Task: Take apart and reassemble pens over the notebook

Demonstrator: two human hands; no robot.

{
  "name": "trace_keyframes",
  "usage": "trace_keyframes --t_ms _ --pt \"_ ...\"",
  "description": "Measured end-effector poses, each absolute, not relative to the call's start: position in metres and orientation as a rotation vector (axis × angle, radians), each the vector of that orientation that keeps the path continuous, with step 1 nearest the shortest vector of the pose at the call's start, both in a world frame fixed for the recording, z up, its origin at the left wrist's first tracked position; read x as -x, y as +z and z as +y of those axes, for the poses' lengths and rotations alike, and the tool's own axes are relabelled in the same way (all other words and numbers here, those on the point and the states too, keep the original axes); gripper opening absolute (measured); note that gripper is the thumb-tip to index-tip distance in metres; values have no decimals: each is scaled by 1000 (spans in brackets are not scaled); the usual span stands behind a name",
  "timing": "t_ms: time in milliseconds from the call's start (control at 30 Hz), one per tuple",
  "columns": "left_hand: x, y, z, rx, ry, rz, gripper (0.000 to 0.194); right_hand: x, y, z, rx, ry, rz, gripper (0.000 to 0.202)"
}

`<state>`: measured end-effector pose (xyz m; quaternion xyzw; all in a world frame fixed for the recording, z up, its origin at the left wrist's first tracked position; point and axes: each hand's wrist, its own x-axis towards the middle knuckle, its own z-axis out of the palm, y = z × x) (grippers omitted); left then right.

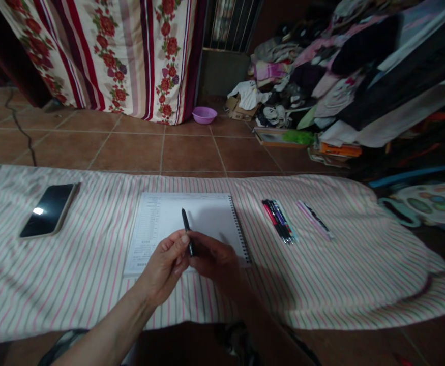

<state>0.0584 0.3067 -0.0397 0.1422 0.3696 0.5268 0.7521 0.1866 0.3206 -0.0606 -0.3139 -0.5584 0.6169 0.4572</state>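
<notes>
A black pen (186, 220) points away from me above an open spiral notebook (210, 208). My left hand (169, 262) pinches the pen near its middle between thumb and fingers. From the other side, my right hand (214, 256) has its fingers closed on the pen's near end. Both hands meet over the notebook's lower part and cover some of it. The notebook has its wire spiral along the right edge, and a printed column runs down the left of its page.
A striped cloth (92, 254) covers the surface. On it lie a phone (49, 211) at left, a bunch of pens (277, 221) and two more pens (316, 218) at right. Beyond are a floral curtain (130, 56), a purple basin (204, 115) and piled clothes (283, 76).
</notes>
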Motion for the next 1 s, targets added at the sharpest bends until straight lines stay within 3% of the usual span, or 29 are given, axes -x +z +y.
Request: trace_keyframes --t_ms 333,633,833,1000 --pt "-63 -36 305 -378 1147 796 31 -201 -57 330 834 1550 -1250 30" --pt "-27 -48 305 -924 1331 1510 14 -203 -55 336 994 1380 -1201 29" --pt "-3 -61 300 -1418 1215 1695 13 -198 -59 337 1012 1195 -1427 27" --pt "-6 -66 299 -1836 898 1744 23 -195 -63 341 964 1029 -1646 29"
